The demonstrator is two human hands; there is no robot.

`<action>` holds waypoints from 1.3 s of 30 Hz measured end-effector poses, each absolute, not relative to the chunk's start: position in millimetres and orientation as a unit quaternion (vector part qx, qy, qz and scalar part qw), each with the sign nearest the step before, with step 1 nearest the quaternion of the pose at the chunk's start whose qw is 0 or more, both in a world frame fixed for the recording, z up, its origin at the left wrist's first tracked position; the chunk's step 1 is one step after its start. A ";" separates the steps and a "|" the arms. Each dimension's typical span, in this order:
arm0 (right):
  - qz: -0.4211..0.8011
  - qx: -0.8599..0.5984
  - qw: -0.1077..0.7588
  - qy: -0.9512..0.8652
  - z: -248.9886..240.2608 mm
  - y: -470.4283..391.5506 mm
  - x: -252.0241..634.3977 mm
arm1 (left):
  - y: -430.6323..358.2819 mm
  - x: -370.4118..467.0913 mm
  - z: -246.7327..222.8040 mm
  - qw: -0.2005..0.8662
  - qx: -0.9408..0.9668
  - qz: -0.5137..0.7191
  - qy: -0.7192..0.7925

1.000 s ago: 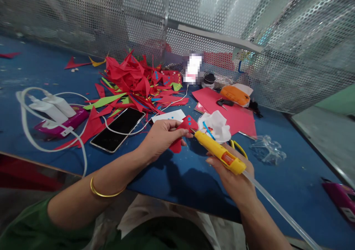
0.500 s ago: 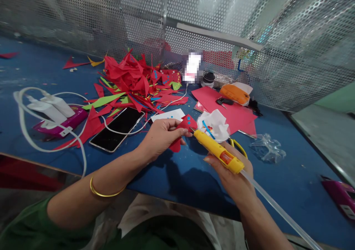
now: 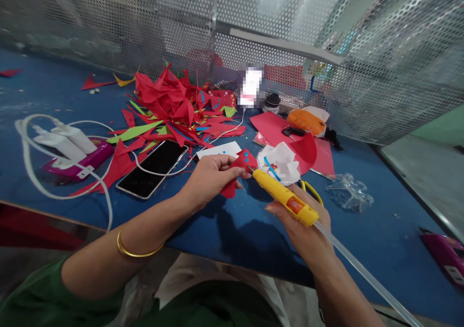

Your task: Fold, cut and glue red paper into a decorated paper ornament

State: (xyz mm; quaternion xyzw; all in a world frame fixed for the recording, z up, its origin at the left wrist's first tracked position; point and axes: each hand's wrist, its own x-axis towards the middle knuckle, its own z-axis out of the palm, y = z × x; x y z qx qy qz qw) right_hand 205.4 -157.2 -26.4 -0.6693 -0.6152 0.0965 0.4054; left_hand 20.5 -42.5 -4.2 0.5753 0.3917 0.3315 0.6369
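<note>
Behind the blue tabletop (image 3: 395,240) stands a perforated screen (image 3: 166,27).

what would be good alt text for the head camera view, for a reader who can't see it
A person's left hand holds a small red piece while the right hand aims a yellow glue gun at it. Around them on a blue table lie a heap of mostly red scraps, a dark phone and red sheets.

Glue gun (image 3: 270,186) right of scrap heap (image 3: 165,97)
</note>
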 end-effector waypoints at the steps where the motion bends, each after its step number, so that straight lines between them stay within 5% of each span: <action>1: 0.096 -0.669 0.406 -0.615 -26.2 -157.1 205.4 | -42.3 20.6 -4.4 0.637 0.575 0.330 0.392; 39: 0.082 -0.681 0.383 -0.619 -27.0 -158.0 206.4 | -42.8 20.3 -4.5 0.635 0.571 0.329 0.403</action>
